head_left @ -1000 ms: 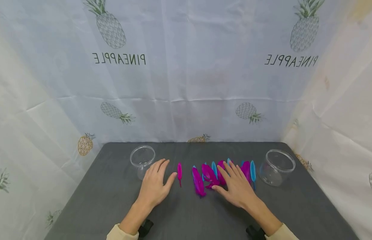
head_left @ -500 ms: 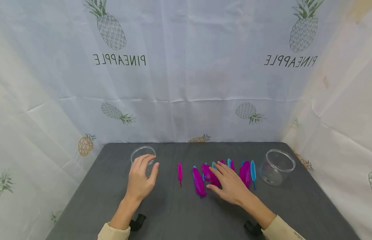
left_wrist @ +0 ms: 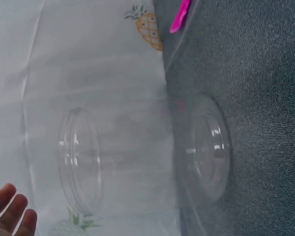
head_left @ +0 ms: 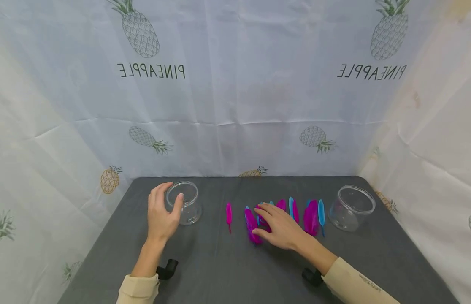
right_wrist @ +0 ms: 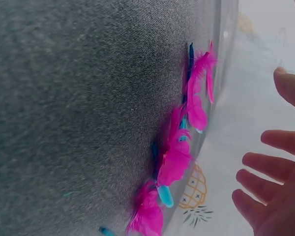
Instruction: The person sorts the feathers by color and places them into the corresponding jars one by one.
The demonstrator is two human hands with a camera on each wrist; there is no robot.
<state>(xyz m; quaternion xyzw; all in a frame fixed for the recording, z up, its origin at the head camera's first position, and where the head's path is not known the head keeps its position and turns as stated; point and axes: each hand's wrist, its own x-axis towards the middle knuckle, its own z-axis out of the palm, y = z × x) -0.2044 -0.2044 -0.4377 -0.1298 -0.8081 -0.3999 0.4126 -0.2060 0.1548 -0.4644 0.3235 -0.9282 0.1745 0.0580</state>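
Pink and blue feathers [head_left: 310,217], eight-plus, two clear jars [head_left: 190,214] [head_left: 343,216], two hands [head_left: 162,216] [head_left: 280,227].

A dark grey, flat counter [head_left: 235,270] with rounded far corners lies beneath the left hand [head_left: 162,219] and right hand [head_left: 279,228]. Beyond both hangs a pale, creased cloth backdrop [head_left: 235,97], printed with grey-outlined, green-leaved pineapples [head_left: 312,136] and a mirror-reversed dark word [head_left: 151,71], PINEAPPLE. An orange pineapple print [head_left: 109,180] shows beyond and left of the left hand.

Pineapple-print curtain [head_left: 239,97], dark grey table [head_left: 220,270]
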